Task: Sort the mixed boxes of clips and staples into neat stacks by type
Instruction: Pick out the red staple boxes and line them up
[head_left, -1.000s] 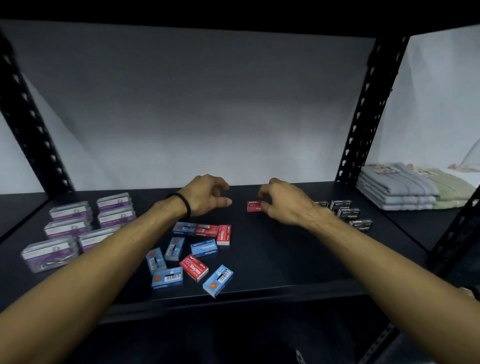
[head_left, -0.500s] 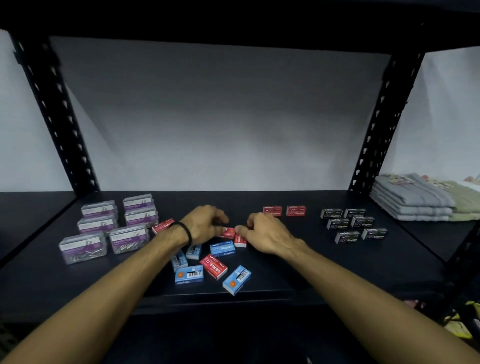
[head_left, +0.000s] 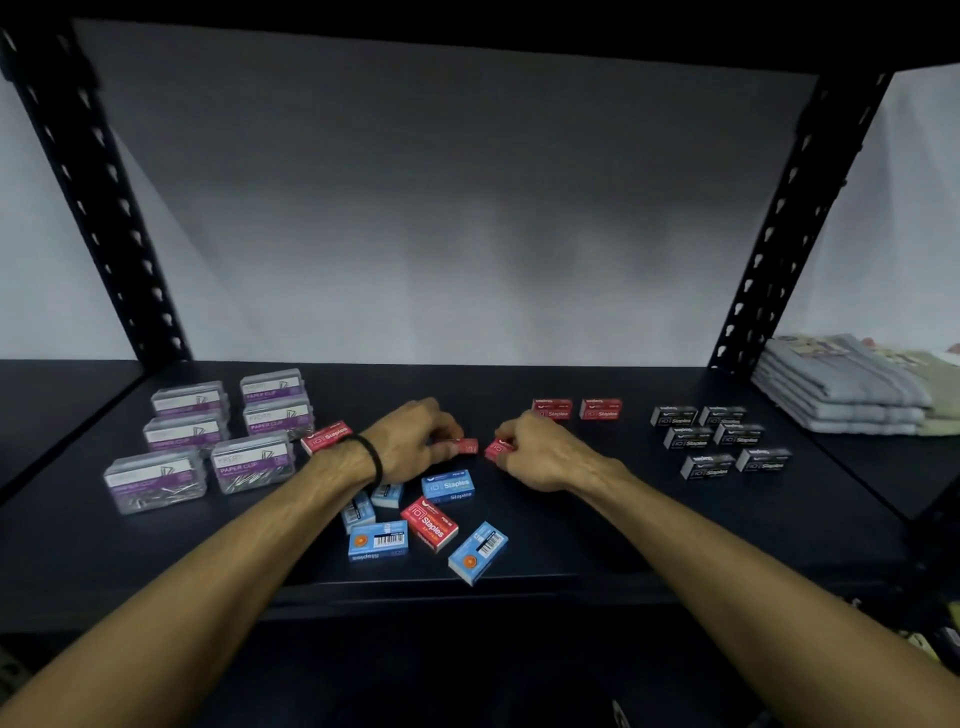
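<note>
Head view of a dark shelf (head_left: 597, 525) w/ both arms reaching in. A red staple box (head_left: 464, 445) is pinched by the curled fingers of the left hand (head_left: 410, 441), wrist w/ a black band; a second red box (head_left: 497, 450) is gripped in the curled fingers of the right hand (head_left: 540, 452). Both boxes are held low at mid-shelf, just apart from each other. Behind and to the right, two red boxes (head_left: 576, 409) are already set side by side; further right, black staple boxes (head_left: 719, 439) are laid in pairs. At left, clear paper-clip boxes (head_left: 218, 434) are grouped, w/ one stray red box (head_left: 326, 437) touching them. In front, a mixed heap of blue boxes (head_left: 447, 486) and one red box (head_left: 430, 524) is left unsorted. Step judged in hand: red staples being gathered, approx. mid-task. Next move likely called for: both held boxes carried back to the red pair and set squarely, edges aligned, w/o knocking the row.
</note>
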